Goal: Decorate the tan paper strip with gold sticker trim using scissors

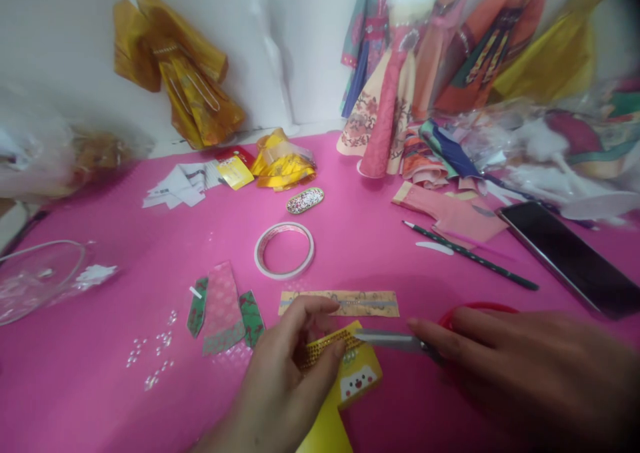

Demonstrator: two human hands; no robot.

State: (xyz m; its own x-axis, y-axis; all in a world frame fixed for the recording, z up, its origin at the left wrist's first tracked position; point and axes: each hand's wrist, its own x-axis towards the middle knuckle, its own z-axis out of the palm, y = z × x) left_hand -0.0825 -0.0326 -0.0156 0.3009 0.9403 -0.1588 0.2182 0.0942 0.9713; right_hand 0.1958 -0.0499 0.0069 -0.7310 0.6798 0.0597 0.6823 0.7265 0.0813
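My left hand [280,366] pinches a gold beaded strip [330,346] between thumb and fingers, over a yellow card [367,366] printed with a white cartoon face. In my right hand [535,359] are scissors [395,339] with red handles, mostly covered by the fingers. The blade tips reach the right end of the gold strip; whether they touch it I cannot tell. Just beyond the fingers lies a beige patterned band [383,303] with a grey stripe. Left of my left hand rest a pink patterned piece [223,306] and small green pieces [251,316].
A roll of tape [260,246] and an oval glittery case [305,201] lie farther back. Loose clear gems [163,339] are scattered at left. A pencil [470,255] and a phone [570,256] lie at right. Doll dresses [385,106] and a golden robe [175,66] stand along the wall.
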